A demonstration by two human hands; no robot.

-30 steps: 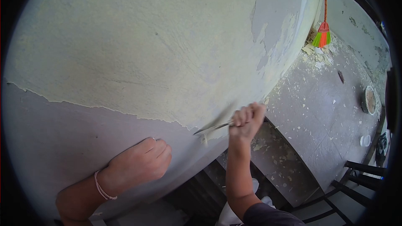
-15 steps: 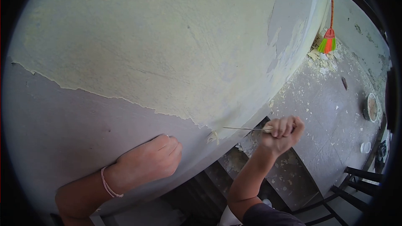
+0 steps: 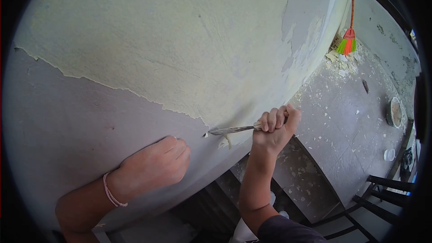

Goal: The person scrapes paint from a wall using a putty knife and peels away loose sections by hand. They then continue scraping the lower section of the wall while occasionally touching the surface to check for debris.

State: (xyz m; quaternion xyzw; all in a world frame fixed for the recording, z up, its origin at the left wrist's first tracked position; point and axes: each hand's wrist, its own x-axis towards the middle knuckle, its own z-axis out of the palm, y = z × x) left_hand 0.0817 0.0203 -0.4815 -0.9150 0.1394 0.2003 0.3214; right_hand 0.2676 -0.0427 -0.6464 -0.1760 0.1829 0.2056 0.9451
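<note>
My right hand (image 3: 275, 128) is wrapped round the handle of a putty knife (image 3: 231, 130). Its blade tip meets the wall at the ragged edge between the grey paint (image 3: 90, 112) and the pale yellowish bare surface (image 3: 180, 54). Just beyond the tip is a small pale flake (image 3: 206, 134), and under the blade a curled strip of loosened paint (image 3: 226, 141) hangs from the wall. My left hand (image 3: 155, 164), with a thin band at its wrist, rests as a closed fist against the grey paint; nothing sticks out of it.
Stairs littered with flakes (image 3: 301, 184) lie below the wall. On the debris-strewn floor (image 3: 333, 121) stand a round tub (image 3: 395, 112) and a small clear container (image 3: 389, 155). A broom (image 3: 347, 42) leans at the far corner. Dark railings (image 3: 378, 209) are at lower right.
My right hand has swung left and up, bringing the putty knife from off the wall onto the paint edge. The left fist stays at the same spot on the wall; the view has shifted slightly.
</note>
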